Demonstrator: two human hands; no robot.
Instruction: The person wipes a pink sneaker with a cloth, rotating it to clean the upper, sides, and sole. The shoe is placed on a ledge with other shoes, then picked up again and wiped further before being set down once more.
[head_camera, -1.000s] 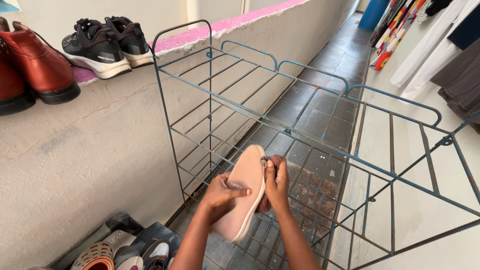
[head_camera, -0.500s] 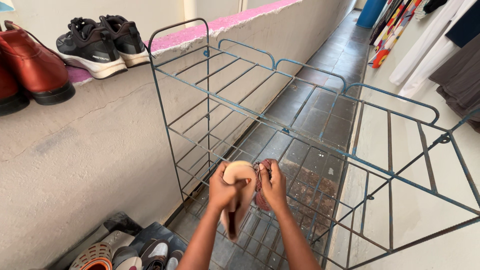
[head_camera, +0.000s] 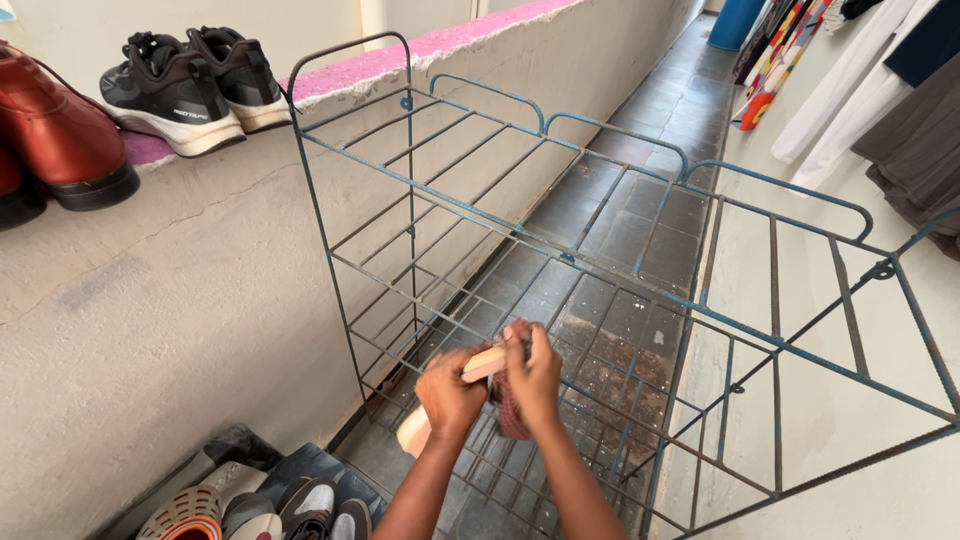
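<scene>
The fingers of the left hand (head_camera: 449, 392) were curled tight around a pale pink shoe (head_camera: 482, 365), gripping it by the sole side, while the right hand (head_camera: 533, 375) pinched its dark red knitted upper from the other side. Both hands clasped the same shoe, held low over a lower shelf of the blue metal shoe rack (head_camera: 590, 260); whether it touched the wires could not be told.

The rack stood on a floor of dark square tiles (head_camera: 650, 215) that ran away down a narrow passage. Its wire shelves carried no shoes in view, and its paint was chipped and rusty in places. Just left of it rose a rough plastered low wall (head_camera: 180, 300) with a pink-painted top. On that ledge sat a pair of black sneakers with white soles (head_camera: 190, 85) and, further left, a reddish-brown leather shoe (head_camera: 60, 140).

At the wall's foot, bottom left, a heap of mixed shoes (head_camera: 260, 505) lay on the floor. Clothes (head_camera: 860, 70) hung along the right side of the passage, and a blue barrel (head_camera: 735, 22) stood at its far end.
</scene>
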